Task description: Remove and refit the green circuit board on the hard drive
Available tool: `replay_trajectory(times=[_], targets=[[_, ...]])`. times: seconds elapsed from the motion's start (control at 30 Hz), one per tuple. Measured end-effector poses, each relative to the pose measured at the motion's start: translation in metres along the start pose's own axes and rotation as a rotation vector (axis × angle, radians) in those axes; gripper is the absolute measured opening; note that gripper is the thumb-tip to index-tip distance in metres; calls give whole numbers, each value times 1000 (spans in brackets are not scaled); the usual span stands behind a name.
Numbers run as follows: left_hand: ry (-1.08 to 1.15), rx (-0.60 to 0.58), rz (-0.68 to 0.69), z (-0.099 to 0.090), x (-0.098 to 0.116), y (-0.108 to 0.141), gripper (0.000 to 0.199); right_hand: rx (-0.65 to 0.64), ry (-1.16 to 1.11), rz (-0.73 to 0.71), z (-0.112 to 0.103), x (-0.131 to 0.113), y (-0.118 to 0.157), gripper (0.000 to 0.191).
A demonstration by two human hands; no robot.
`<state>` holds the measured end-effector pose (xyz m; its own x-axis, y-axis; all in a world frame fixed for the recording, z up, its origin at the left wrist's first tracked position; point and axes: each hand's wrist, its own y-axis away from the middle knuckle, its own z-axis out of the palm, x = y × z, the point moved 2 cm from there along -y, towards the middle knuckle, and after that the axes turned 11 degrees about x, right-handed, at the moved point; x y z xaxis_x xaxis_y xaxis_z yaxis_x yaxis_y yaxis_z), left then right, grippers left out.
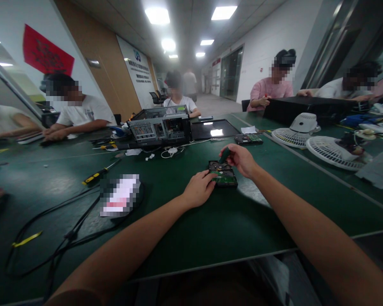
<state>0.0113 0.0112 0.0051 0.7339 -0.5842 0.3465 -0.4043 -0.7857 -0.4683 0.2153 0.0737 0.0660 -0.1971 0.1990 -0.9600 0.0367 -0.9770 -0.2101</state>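
A hard drive (227,180), dark-cased with a green circuit board on top, lies on the green table in front of me. My left hand (199,188) grips its left side, with fingertips reaching onto the board. Above the drive's far end, my right hand (239,159) is closed around a screwdriver with a dark green handle (224,155). The handle tilts down toward the drive; its tip is too small to make out.
Beyond the drive lie another hard drive (249,139), a dark flat panel (215,129) and an opened computer case (159,127). White fan parts (295,135) are at right. A yellow-black screwdriver (95,176), a blurred-out item (121,195) and black cables (70,236) lie left. Several people sit around.
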Motion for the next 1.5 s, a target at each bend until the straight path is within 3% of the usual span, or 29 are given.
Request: replay_trajectory(times=[0.43, 1.03, 1.5], targets=[[-11, 3, 14, 3, -1, -1, 41, -54, -36, 16, 2, -3, 5, 21], [-6, 20, 14, 2, -1, 0, 41, -160, -17, 150, 4, -9, 9, 31], [-12, 21, 17, 3, -2, 0, 40, -98, -111, 233, 3, -7, 6, 33]])
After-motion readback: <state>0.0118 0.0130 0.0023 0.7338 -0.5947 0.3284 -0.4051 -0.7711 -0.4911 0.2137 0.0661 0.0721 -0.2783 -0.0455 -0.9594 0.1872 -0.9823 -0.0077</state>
